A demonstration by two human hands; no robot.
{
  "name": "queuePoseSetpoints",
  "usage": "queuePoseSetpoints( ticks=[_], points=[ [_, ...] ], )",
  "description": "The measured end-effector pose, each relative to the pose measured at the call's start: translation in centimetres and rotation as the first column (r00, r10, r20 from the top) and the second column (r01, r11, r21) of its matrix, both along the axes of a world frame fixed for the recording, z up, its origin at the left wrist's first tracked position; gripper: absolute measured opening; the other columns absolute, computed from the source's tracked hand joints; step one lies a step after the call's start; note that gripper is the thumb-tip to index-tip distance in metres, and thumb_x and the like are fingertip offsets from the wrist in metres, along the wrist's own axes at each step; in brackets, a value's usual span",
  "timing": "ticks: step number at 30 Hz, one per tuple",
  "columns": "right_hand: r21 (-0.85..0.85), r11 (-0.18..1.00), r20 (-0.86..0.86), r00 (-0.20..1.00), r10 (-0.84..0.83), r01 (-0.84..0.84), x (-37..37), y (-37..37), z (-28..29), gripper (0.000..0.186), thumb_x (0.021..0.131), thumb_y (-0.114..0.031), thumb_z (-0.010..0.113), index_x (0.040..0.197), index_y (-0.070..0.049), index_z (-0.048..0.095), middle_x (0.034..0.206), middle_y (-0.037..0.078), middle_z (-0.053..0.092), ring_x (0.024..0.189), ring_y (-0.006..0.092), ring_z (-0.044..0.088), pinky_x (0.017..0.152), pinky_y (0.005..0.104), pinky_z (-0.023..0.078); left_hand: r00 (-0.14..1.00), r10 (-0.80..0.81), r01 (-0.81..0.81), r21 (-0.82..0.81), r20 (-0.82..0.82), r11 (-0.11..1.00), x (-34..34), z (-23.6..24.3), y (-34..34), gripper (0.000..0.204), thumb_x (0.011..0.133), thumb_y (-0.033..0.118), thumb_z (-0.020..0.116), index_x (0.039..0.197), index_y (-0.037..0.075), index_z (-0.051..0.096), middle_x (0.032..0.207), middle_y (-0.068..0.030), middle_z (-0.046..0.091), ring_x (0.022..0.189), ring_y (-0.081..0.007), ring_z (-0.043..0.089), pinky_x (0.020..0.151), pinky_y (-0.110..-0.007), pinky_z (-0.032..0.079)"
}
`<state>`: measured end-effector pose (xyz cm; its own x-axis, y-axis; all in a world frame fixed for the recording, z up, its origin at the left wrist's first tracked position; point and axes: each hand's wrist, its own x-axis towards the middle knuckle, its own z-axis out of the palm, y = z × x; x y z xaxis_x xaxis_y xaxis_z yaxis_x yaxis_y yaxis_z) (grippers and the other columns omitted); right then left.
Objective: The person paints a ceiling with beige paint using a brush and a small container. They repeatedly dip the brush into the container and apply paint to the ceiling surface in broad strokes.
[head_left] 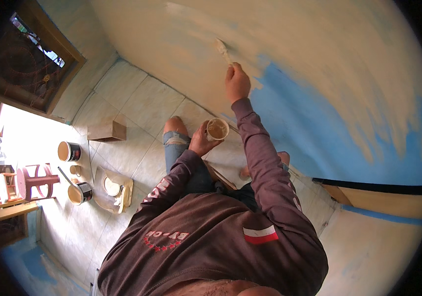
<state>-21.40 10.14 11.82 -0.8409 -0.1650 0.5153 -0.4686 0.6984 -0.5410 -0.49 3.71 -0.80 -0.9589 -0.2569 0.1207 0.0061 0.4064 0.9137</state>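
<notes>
My right hand (238,84) reaches up to the wall, fingers closed round the handle of a paintbrush (222,48). The brush's pale, paint-covered bristles are at the beige-painted wall (181,44); whether they press on it is hard to tell. To the right of that hand, a patch of blue wall (295,108) shows with ragged beige edges. Lower down, in front of my knee, my left hand (202,142) grips a small round cup (218,129) by its side. Beige paint coats the inside of the cup, which has its mouth turned up.
On the tiled floor (122,98) to the left stand two paint buckets (69,151), a cardboard box (107,131) and a pink plastic stool (38,181). A clear tray (115,190) holds a paint-smeared lid. A dark-edged ledge (369,189) juts out at the right.
</notes>
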Motion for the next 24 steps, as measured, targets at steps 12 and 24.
queuePoseSetpoints(
  ticks=[12, 24],
  points=[
    [0.053, 0.951, -0.05, 0.952, -0.301, 0.304, 7.2, 14.5, -2.3, 0.013, 0.099, -0.016, 0.061, 0.107, -0.009, 0.068, 0.072, 0.014, 0.065, 0.061, 0.0327, 0.064, 0.054, 0.0399, 0.048, 0.999, -0.048, 0.048, 0.035, 0.001, 0.998, 0.4, 0.1, 0.1, 0.088, 0.07, 0.029, 0.092, 0.139, 0.001, 0.046, 0.126, -0.0207, 0.063, 0.117, -0.0332, 0.064, 0.098, -0.041, 0.053],
    [-0.064, 0.96, -0.185, 0.948, 0.259, -0.274, 0.3, -8.9, 4.2, 0.017, 0.098, -0.024, 0.06, 0.095, -0.007, 0.063, 0.075, 0.017, 0.065, 0.07, 0.0395, 0.066, 0.058, 0.049, 0.05, 1.0, -0.015, 0.014, 0.035, 0.015, 0.999, 0.1, -0.8, 0.0, 0.089, 0.069, 0.032, 0.092, 0.139, 0.001, 0.047, 0.127, -0.0212, 0.062, 0.119, -0.0339, 0.063, 0.1, -0.042, 0.052]
  ],
)
